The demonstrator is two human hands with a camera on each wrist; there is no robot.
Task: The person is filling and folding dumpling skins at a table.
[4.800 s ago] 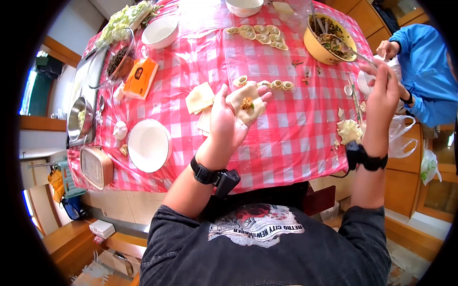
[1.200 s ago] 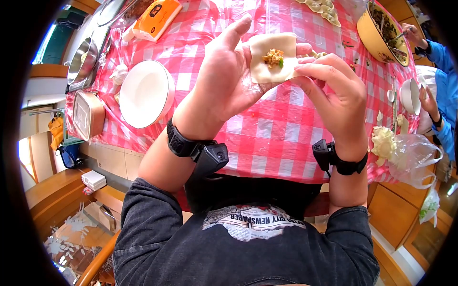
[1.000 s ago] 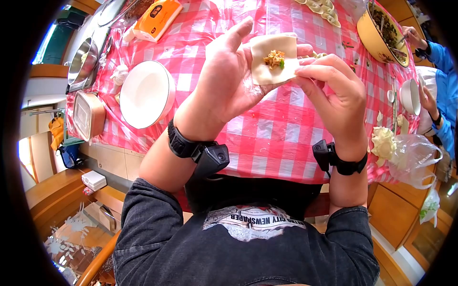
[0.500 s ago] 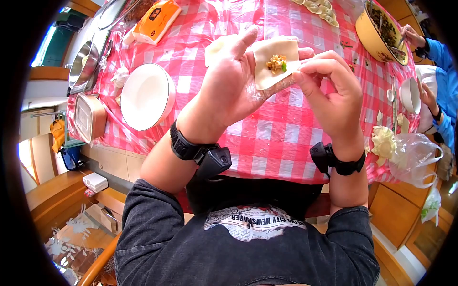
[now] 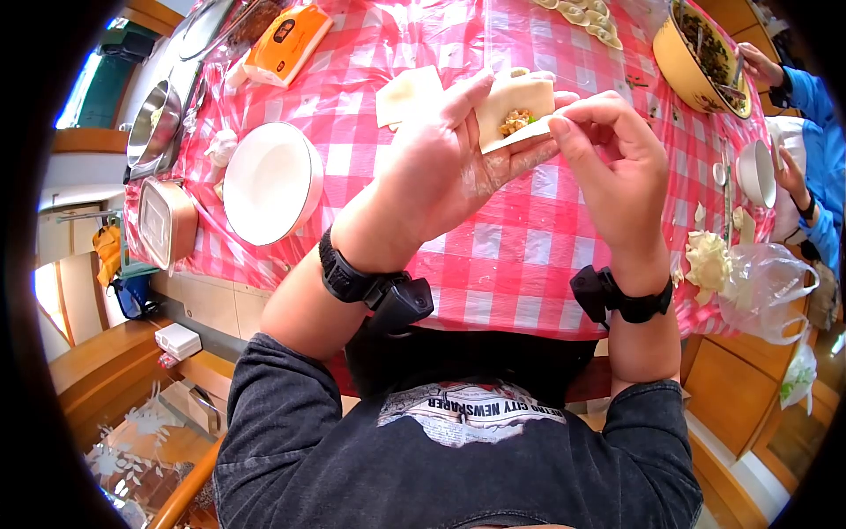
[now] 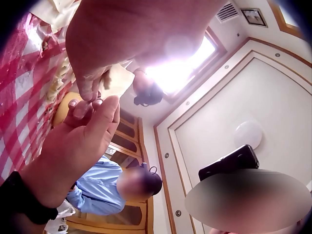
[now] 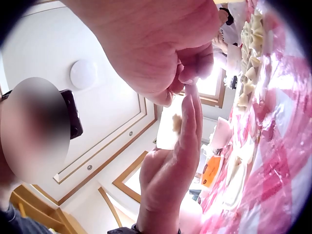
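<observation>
My left hand point(image 5: 432, 181) lies palm up with its fingers fairly straight, carrying a square wonton wrapper point(image 5: 531, 94) across the fingers. A small mound of minced filling point(image 5: 517, 121) with a green bit sits on the wrapper. My right hand point(image 5: 614, 167) pinches the near right corner between thumb and fingers, and that edge is raised against the filling. In the left wrist view the wrapper point(image 6: 117, 82) shows pale between both hands. Beyond the left thumb, a small stack of wrappers point(image 5: 408, 95) lies on the checked tablecloth point(image 5: 485, 273).
Folded wontons point(image 5: 589, 19) lie in rows at the back. A yellow bowl point(image 5: 683, 75) of dark filling stands back right, near a person in blue point(image 5: 811, 97). On the left are a white bowl point(image 5: 271, 181), an orange tissue pack point(image 5: 286, 44) and a lidded container point(image 5: 166, 220).
The wrapper lay flat and open earlier; now its near edge is folded up toward the filling by my right hand. Both hands shifted slightly, uncovering the wrapper stack. Earlier, my right hand held a spoon.
</observation>
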